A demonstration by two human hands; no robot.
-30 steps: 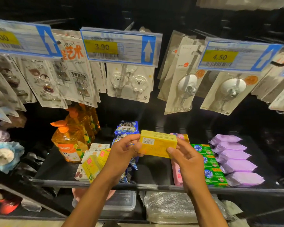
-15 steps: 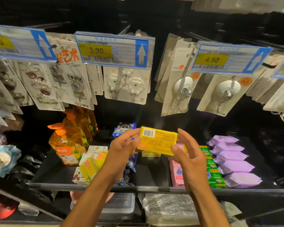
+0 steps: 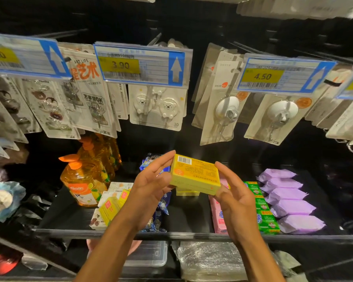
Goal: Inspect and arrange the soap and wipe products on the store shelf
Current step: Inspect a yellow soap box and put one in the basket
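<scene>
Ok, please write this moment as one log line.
step: inspect | item: yellow soap box, barcode side toward camera | left hand: holds left end | right hand: holds right end | place: over shelf

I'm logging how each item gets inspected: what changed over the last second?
The yellow soap box was tipped, so its printed barcode face turns up toward the camera, a narrow side shows beneath, and its right end sits lower. The left hand and right hand still hold it by its ends. The purple wipe packs, green soap boxes and orange bottle stayed put.
</scene>
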